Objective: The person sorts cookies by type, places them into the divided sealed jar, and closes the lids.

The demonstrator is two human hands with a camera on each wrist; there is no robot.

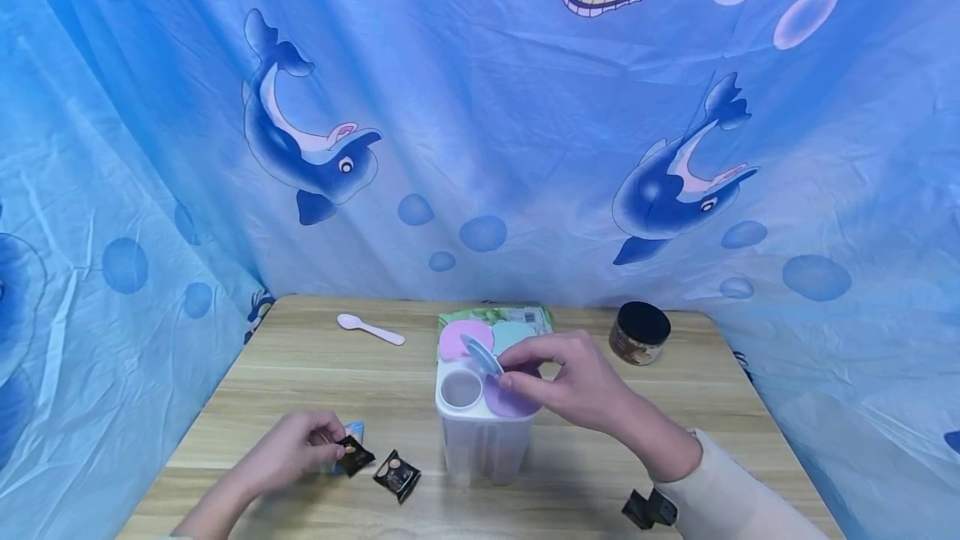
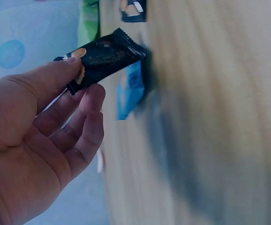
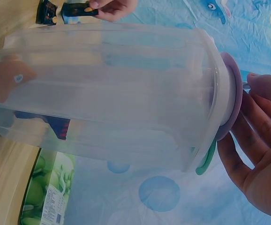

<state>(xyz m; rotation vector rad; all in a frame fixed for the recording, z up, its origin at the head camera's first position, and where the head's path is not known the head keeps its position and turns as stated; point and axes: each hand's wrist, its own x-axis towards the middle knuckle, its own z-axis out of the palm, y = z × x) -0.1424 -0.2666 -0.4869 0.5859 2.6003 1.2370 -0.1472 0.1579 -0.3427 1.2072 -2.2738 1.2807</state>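
Canister [image 1: 467,444] midway between desk's [image 1: 285,365] side edges: compartment [image 1: 461,388] uncovered, right hand [image 1: 576,382] pinching raised grey-blue lid [image 1: 482,354]. Judged left to load: black packet [image 1: 356,457] pinched by left hand [image 1: 295,450] toward left edge, second black packet [image 1: 397,477], blue packet [image 2: 133,89]. Canister's lower interior unclear through haze.

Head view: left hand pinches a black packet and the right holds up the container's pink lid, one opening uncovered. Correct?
Not quite: in the head view, the right hand holds up the light blue lid, not the pink lid, which lies flat on the container. The left hand does pinch a black packet, and one opening is uncovered.
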